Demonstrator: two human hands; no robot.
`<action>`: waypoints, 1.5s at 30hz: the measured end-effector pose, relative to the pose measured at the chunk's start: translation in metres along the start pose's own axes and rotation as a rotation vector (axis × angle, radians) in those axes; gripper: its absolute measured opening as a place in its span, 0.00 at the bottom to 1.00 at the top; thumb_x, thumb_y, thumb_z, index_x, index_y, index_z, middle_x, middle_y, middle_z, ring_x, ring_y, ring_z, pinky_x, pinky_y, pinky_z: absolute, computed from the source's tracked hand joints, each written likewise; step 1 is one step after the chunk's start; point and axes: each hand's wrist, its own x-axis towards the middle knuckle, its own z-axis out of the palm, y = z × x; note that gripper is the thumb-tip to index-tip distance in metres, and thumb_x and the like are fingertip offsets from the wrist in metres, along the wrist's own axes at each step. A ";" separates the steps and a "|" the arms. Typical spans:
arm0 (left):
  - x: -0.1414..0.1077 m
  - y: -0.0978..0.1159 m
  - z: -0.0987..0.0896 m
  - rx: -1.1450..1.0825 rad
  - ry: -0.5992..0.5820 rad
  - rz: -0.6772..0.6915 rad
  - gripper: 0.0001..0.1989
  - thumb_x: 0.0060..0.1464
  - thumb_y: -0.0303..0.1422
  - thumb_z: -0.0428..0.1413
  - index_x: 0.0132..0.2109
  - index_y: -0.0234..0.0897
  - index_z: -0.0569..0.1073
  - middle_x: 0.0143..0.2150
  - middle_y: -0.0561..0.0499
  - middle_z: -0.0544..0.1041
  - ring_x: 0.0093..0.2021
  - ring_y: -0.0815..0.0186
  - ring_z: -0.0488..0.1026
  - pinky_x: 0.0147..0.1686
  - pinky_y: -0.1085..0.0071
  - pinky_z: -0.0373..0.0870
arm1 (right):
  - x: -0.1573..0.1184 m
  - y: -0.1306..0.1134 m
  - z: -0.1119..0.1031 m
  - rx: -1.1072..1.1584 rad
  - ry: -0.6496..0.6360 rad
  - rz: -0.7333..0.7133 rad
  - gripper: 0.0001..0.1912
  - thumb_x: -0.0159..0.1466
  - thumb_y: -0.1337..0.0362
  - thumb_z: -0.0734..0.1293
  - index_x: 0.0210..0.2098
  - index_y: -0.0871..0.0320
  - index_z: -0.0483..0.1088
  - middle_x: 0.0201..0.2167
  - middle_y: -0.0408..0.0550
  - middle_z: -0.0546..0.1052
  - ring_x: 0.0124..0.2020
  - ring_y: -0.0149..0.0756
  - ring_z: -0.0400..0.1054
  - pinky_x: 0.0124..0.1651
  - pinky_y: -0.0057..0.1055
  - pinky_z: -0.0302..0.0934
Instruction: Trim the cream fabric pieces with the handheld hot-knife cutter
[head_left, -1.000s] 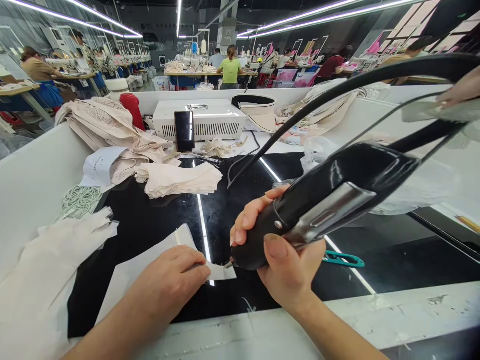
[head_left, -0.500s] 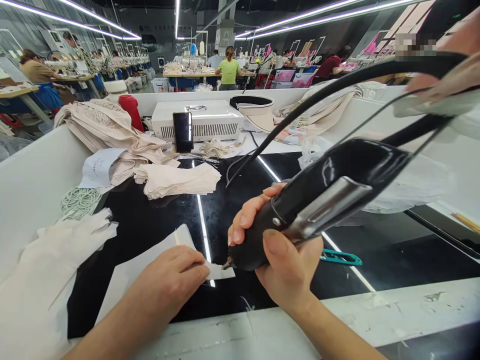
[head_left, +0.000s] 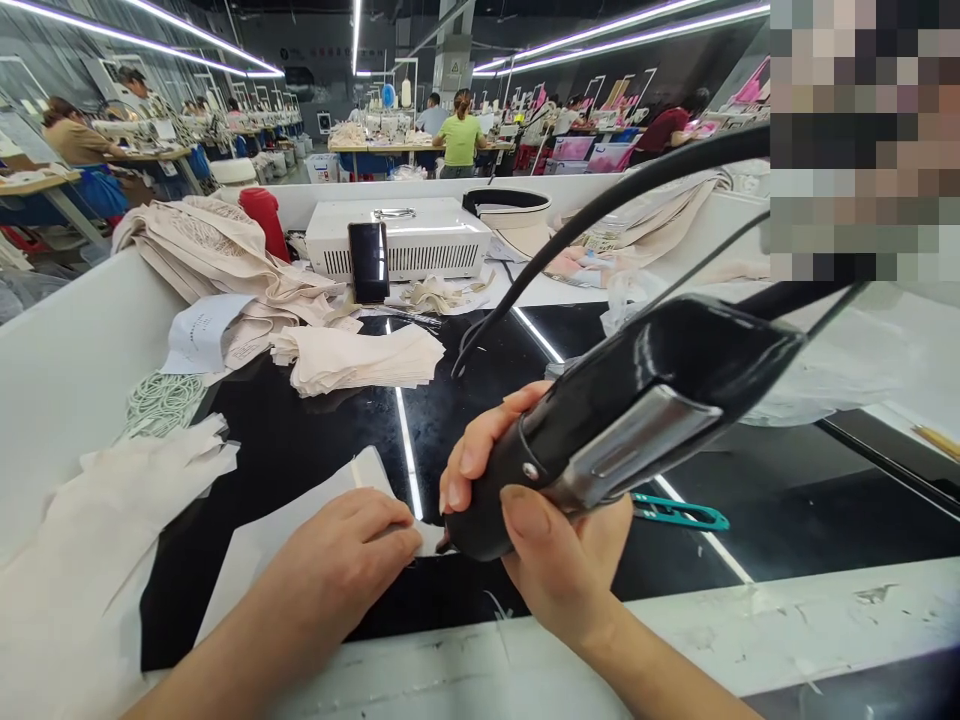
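My right hand (head_left: pixel 559 545) is wrapped round a black corded hand tool (head_left: pixel 592 410) with a long silver lever on its side. The tool's small tip points down and left, at the end of a narrow cream strip (head_left: pixel 429 538). My left hand (head_left: pixel 352 555) presses this strip down with thumb and fingers closed, close beside the tip. Under that hand lies a flat white piece (head_left: pixel 247 560), cloth or paper, with the strip across its upper corner. Whether the tip touches the strip is hard to tell. Teal thread snips (head_left: pixel 686 512) lie right of my right hand.
The black tabletop (head_left: pixel 322 440) carries a stack of cream cloth pieces (head_left: pixel 360 358), with more cloth (head_left: pixel 120 500) at left. Behind stand a phone (head_left: pixel 368 262), a white vented box (head_left: pixel 435 245) and a red bottle (head_left: pixel 264 222). The tool's thick cable (head_left: pixel 570 225) arches overhead. Other people work farther back.
My right hand and the tool have moved slightly left and down, bringing the tip nearer my left fingers. My left hand stays almost in place on the white piece.
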 end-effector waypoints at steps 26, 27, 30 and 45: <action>-0.012 -0.019 -0.016 0.030 0.032 -0.056 0.15 0.76 0.31 0.46 0.51 0.41 0.79 0.51 0.48 0.81 0.49 0.64 0.81 0.50 0.71 0.80 | 0.037 0.010 -0.033 -0.112 0.094 -0.100 0.20 0.61 0.55 0.78 0.43 0.51 0.65 0.28 0.35 0.75 0.21 0.29 0.69 0.23 0.28 0.68; -0.013 -0.016 -0.015 0.031 0.012 -0.066 0.15 0.75 0.31 0.46 0.52 0.41 0.78 0.51 0.48 0.80 0.48 0.63 0.81 0.50 0.70 0.80 | 0.039 0.011 -0.032 -0.119 0.103 -0.092 0.20 0.60 0.55 0.78 0.42 0.51 0.64 0.28 0.35 0.75 0.21 0.29 0.69 0.23 0.28 0.68; -0.013 -0.007 -0.018 0.006 -0.109 -0.146 0.13 0.74 0.32 0.47 0.54 0.43 0.77 0.50 0.48 0.79 0.47 0.62 0.80 0.47 0.68 0.81 | 0.039 0.011 -0.027 -0.109 0.097 -0.060 0.20 0.60 0.56 0.78 0.40 0.51 0.63 0.27 0.36 0.74 0.21 0.29 0.68 0.24 0.29 0.67; 0.041 -0.051 -0.019 -0.057 -0.359 -0.225 0.27 0.64 0.30 0.64 0.66 0.45 0.66 0.68 0.46 0.72 0.75 0.51 0.58 0.73 0.44 0.55 | 0.044 0.017 -0.004 -0.122 0.089 -0.034 0.15 0.56 0.62 0.74 0.36 0.51 0.62 0.27 0.38 0.69 0.25 0.32 0.63 0.27 0.31 0.62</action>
